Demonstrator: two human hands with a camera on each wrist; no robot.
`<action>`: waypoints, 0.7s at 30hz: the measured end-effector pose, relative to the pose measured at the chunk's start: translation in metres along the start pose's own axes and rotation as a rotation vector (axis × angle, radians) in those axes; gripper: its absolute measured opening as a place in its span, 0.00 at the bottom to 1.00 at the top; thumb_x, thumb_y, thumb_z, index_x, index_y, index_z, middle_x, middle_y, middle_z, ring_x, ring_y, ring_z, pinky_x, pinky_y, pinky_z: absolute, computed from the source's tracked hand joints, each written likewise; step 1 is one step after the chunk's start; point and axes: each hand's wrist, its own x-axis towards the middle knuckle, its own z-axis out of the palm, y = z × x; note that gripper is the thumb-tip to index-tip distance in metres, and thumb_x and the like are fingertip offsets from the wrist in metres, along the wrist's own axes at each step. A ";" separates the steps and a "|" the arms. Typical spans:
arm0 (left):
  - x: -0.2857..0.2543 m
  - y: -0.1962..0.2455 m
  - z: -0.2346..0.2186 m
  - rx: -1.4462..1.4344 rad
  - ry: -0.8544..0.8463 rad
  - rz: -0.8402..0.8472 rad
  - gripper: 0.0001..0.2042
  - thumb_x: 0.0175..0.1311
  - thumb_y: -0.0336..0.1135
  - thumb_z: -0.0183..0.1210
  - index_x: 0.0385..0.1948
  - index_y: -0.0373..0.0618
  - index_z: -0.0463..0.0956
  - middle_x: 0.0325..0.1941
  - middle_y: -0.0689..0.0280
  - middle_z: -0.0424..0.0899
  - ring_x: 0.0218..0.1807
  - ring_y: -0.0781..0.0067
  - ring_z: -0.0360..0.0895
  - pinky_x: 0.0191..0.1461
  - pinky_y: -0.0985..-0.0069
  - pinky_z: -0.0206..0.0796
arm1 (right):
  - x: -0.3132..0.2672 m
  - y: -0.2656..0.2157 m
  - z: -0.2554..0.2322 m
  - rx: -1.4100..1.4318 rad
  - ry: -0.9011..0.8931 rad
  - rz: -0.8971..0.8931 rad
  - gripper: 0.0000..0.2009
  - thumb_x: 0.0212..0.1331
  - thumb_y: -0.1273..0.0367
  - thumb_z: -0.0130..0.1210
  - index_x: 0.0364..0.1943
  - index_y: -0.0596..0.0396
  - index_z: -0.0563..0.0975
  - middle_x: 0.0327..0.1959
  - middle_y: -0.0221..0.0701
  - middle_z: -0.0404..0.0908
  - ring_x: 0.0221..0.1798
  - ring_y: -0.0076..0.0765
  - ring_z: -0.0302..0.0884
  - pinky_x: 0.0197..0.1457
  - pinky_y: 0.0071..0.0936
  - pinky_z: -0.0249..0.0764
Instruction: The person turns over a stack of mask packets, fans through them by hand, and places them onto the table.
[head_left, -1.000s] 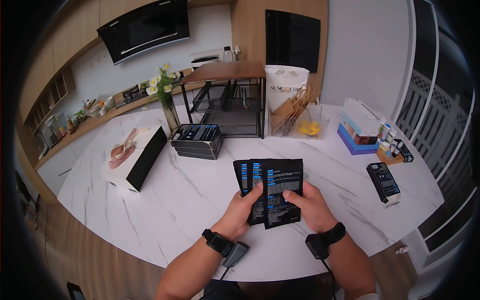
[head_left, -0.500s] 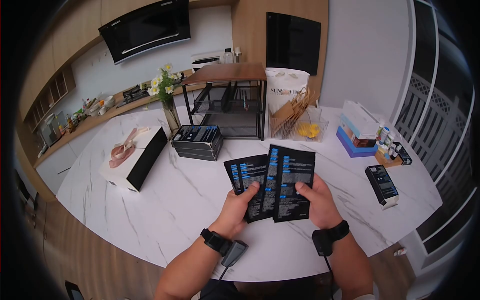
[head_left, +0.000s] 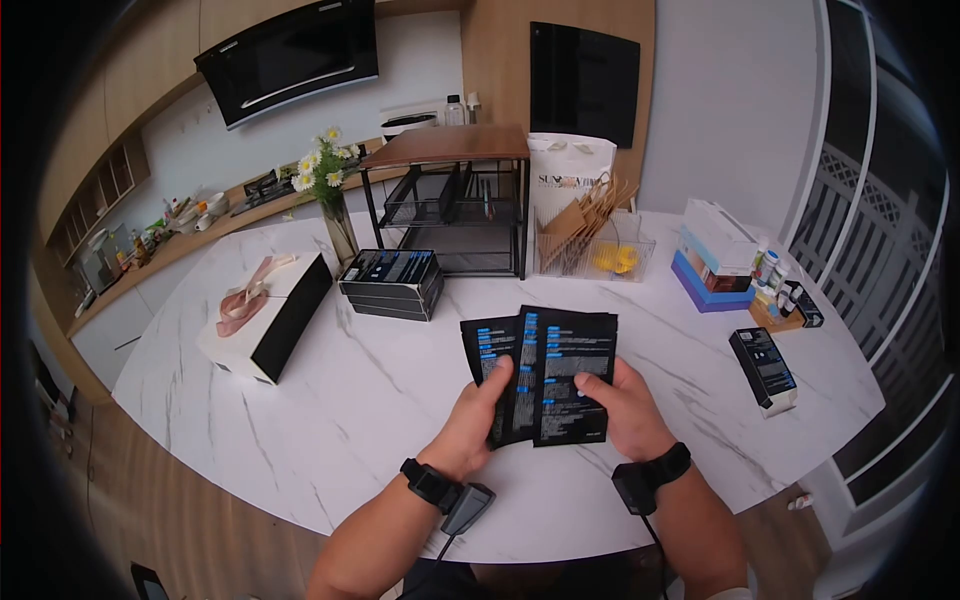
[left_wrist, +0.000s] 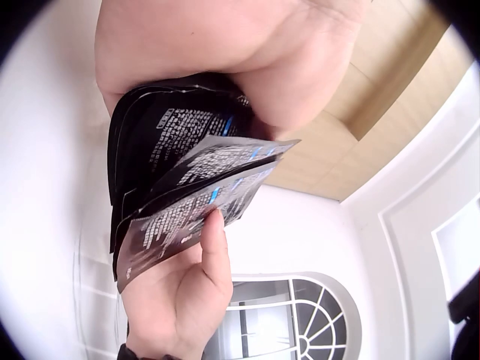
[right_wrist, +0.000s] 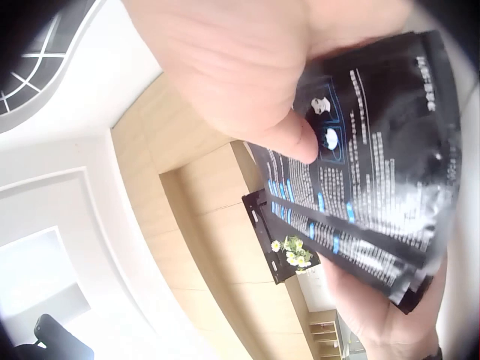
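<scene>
Several black face mask sachets (head_left: pixel 575 385) with white and blue print are fanned out above the white table (head_left: pixel 300 450). My left hand (head_left: pixel 477 405) grips the left part of the fan, its thumb flat on the printed side. The front sachets on the right are pinched by my right hand (head_left: pixel 632 405), with the thumb on top and the fingers behind. In the right wrist view, small face drawings mark the front sachet (right_wrist: pixel 375 150) beside the thumb. The left wrist view shows the sachets (left_wrist: pixel 187 180) spread apart at their edges between both hands.
Stacked black boxes (head_left: pixel 392 285) and a white gift box with pink ribbon (head_left: pixel 265 315) lie to the left. A black box (head_left: pixel 763 368) lies right. Behind stand a drawer rack (head_left: pixel 450 150), a flower vase (head_left: pixel 340 225), a clear bin (head_left: pixel 595 255) and piled boxes (head_left: pixel 715 260).
The right hand moved its sachets up and right, spreading the fan, then brought them back down and left. More sachet edges show in the middle now than a second ago.
</scene>
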 end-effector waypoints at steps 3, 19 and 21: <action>-0.001 0.006 0.000 -0.133 0.031 0.008 0.22 0.79 0.51 0.47 0.58 0.41 0.74 0.53 0.59 0.86 0.51 0.66 0.86 0.56 0.68 0.80 | 0.004 -0.005 -0.010 0.037 0.138 -0.039 0.13 0.69 0.74 0.57 0.55 0.60 0.75 0.50 0.30 0.83 0.50 0.24 0.80 0.59 0.27 0.76; 0.000 0.002 0.001 -0.026 0.067 0.061 0.22 0.78 0.52 0.51 0.56 0.39 0.75 0.52 0.61 0.86 0.52 0.68 0.85 0.56 0.68 0.79 | -0.003 -0.004 0.004 0.003 -0.020 0.060 0.15 0.69 0.74 0.57 0.57 0.61 0.75 0.53 0.31 0.83 0.53 0.25 0.80 0.60 0.28 0.76; 0.002 0.002 -0.003 -0.142 0.071 0.063 0.21 0.78 0.51 0.50 0.56 0.40 0.75 0.51 0.60 0.86 0.49 0.66 0.86 0.55 0.66 0.81 | 0.004 -0.001 -0.006 0.000 0.113 -0.009 0.14 0.68 0.75 0.57 0.56 0.60 0.75 0.52 0.31 0.83 0.51 0.26 0.81 0.57 0.29 0.78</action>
